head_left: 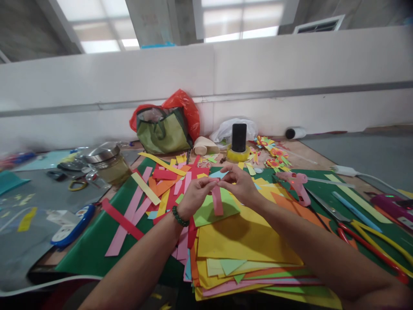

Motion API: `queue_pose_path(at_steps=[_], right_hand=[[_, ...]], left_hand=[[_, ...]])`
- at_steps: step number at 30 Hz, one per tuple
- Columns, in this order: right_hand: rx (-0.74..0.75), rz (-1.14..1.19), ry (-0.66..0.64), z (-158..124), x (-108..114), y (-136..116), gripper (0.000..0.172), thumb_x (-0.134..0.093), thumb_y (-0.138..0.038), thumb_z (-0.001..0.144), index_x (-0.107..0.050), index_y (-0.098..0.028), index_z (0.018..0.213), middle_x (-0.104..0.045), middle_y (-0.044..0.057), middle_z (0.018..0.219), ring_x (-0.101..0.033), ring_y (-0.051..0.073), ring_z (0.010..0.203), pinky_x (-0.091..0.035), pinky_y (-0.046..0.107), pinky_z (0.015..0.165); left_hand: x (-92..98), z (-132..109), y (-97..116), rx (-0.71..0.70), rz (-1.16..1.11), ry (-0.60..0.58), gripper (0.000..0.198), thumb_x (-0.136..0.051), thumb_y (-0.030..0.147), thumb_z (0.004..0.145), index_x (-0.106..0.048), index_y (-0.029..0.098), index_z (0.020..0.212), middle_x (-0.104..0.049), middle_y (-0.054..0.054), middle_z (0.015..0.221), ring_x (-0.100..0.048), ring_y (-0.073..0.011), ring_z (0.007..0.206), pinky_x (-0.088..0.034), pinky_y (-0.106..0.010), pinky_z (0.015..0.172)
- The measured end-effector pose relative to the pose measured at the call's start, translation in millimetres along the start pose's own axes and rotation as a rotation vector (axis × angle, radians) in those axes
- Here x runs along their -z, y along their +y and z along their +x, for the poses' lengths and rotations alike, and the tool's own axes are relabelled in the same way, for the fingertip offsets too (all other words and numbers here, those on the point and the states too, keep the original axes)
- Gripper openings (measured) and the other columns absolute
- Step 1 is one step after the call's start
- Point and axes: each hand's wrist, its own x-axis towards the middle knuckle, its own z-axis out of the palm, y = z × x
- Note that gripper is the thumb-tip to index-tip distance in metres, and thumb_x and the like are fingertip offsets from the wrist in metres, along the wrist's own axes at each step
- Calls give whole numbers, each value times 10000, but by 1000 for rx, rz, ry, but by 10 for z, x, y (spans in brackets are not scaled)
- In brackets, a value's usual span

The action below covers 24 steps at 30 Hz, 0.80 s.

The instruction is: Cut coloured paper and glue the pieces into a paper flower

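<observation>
Both my hands meet over a stack of coloured paper (245,241), with a pink paper strip (217,201) between them. My left hand (197,196), a dark beaded bracelet at its wrist, pinches the strip's upper end. The fingertips of my right hand (240,185) close on the same end from the other side. Below the fingers the strip hangs down, slightly curved, in front of a green paper piece (226,211). What the fingertips cover at the strip's top is hidden.
Loose paper strips (127,219) lie left on a green mat (85,254). At right are a pink glue gun (298,185) and scissors (364,237). Behind stand a phone (239,137) on a yellow tape roll (238,154), a green bag (164,131) and a glass jar (109,165).
</observation>
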Motion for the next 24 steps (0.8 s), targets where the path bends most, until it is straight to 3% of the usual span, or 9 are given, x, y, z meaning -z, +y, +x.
queue_pose_path(at_steps=[12, 17, 24], right_hand=[[-6, 61, 44, -20, -40, -34, 386, -720, -453, 677, -477, -227, 873, -660, 4, 725, -651, 178, 694, -509, 322, 687], [-196, 114, -140, -63, -106, -81, 467, -772, -361, 592, -500, -212, 941, -685, 20, 781, -673, 201, 762, -510, 315, 684], [-349, 160, -243, -64, -114, -74, 310, -694, -246, 602, -517, -207, 854, -643, -49, 563, -603, 144, 508, -447, 244, 510]], left_hand=[[-13, -36, 83, -21, -57, -9, 395, -699, 540, 716, -745, 154, 782, -663, -34, 725, -578, -150, 719, -470, -255, 670], [-27, -37, 91, -48, -149, 52, 405, -712, 549, 701, -720, 145, 723, -641, -19, 673, -560, -133, 645, -489, -255, 629], [21, 26, 81, -27, -363, 241, 402, -778, 528, 628, -730, 160, 781, -685, -23, 741, -592, -132, 667, -508, -254, 638]])
